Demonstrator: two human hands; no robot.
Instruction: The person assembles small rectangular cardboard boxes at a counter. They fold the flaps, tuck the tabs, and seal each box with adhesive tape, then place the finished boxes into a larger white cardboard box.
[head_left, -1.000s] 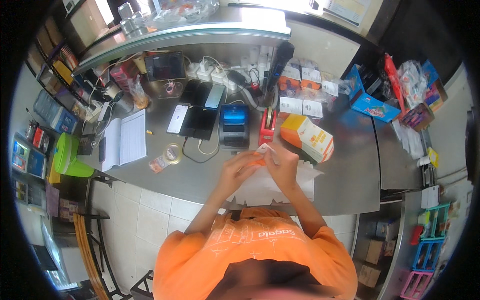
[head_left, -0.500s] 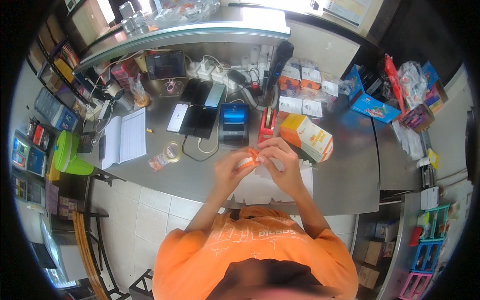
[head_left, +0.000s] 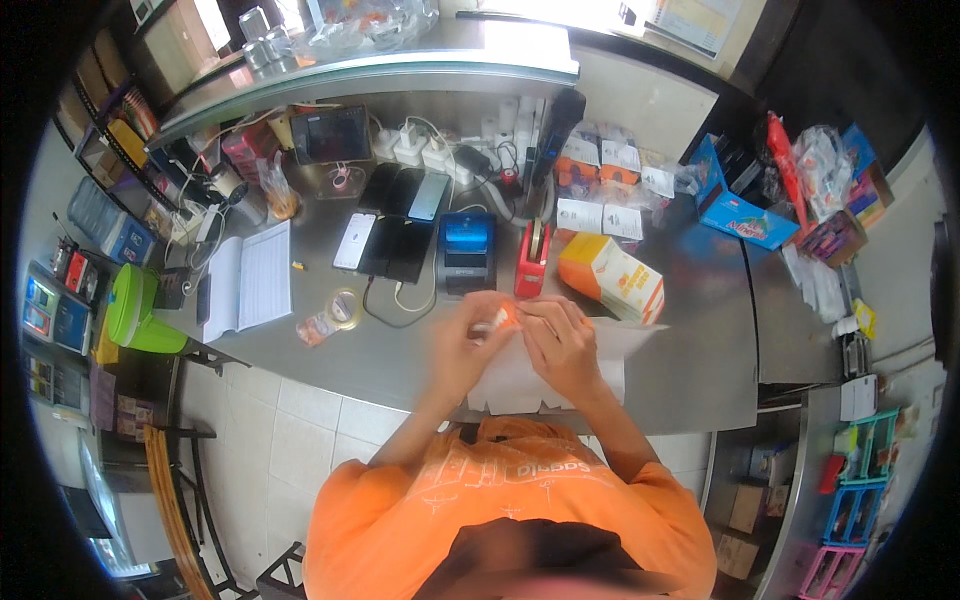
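My left fingers, a little blurred, curl nearly closed around the orange piece, which sits between my two hands, above the near part of the tabletop. My right fingers are bunched together at its right edge; whether they pinch it, I cannot tell. White paper lies below my hands, the red tape dispenser just beyond them.

Bright light burns out the top edge and glares off the raised shelf; the left hand seems blurred; edges bow toward the black rim.
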